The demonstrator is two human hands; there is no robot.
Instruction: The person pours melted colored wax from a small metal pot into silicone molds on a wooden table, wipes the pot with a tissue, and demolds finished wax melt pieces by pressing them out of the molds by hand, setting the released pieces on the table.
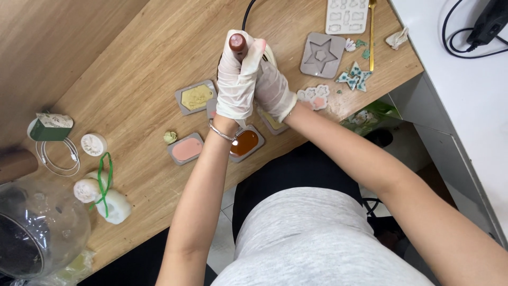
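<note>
Both gloved hands are bunched together above the wooden table (132, 85), and the left hand (237, 85) is wrapped tight around a brown rod-shaped tool (237, 43), whose rounded glossy end pokes out above the fingers. The right hand (273, 90) presses against the left from the side, its fingers curled in toward the same tool, though whether it truly grasps the tool or only steadies the other hand cannot be told. A black cable (247, 13) runs from behind the hands toward the far edge of the table. Taking the hands as the landmark: just below the left wrist lies a grey mould filled with amber resin (246, 143), with a silver bracelet (219, 132) on the wrist above it; left of that a grey mould with pink filling (186, 150) and a small pale flower piece (170, 137) beside it; up and left of the hands a grey mould with a yellow cast (196, 97). Right of the hands sit a flat flower-shaped cast (314, 97), a grey star mould (322, 55) and a teal patterned star (354, 77). Far left are a white coiled cable (58, 159), a round white disc (93, 144) and a green box (49, 127). The hands hide whatever lies directly beneath them
</note>
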